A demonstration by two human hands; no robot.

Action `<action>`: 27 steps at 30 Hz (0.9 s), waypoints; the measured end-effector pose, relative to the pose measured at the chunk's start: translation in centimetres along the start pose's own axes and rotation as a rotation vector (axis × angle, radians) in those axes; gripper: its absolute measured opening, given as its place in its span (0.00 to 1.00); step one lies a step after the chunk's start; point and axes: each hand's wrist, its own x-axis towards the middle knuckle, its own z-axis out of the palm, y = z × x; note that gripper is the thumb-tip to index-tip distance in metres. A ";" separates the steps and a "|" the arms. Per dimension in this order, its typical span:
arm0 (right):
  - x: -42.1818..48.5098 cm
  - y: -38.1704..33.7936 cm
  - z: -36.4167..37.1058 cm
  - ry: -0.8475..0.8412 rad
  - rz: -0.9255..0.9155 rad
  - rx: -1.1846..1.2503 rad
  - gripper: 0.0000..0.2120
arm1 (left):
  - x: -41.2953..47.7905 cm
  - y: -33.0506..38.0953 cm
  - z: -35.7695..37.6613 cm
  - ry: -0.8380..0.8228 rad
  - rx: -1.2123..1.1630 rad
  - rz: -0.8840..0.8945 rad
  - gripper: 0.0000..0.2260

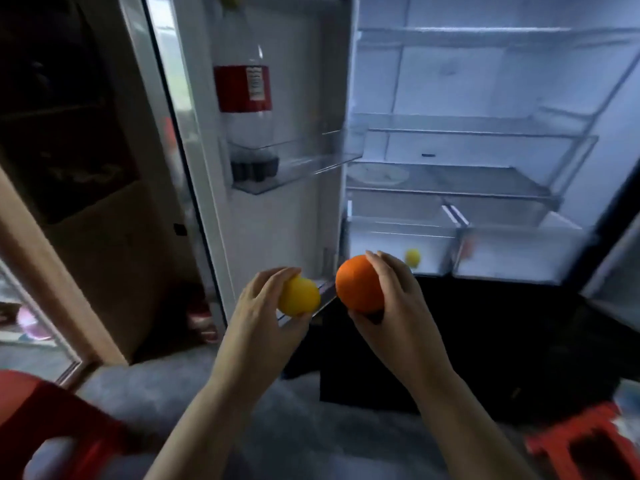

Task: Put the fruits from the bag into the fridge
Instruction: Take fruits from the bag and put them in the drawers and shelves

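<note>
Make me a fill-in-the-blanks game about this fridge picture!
1. The left hand holds a round fruit coloured ____.
2. The right hand holds a bigger fruit coloured ____.
3. The bottle on the door shelf wears a ____ label.
4. The fridge door stands ____.

Missing words: yellow, orange, red, open.
</note>
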 end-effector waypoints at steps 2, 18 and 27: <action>-0.6 2.0 -1.2 0.023 0.044 -0.047 0.38 | 0.6 0.6 1.9 -0.043 -0.028 0.018 0.24; -1.4 18.7 -10.9 0.036 0.165 -0.187 0.40 | 7.1 9.3 16.6 -0.165 -0.143 0.118 0.26; 3.4 27.4 -12.7 0.057 0.232 -0.210 0.39 | 14.1 11.4 25.0 -0.219 -0.163 0.134 0.25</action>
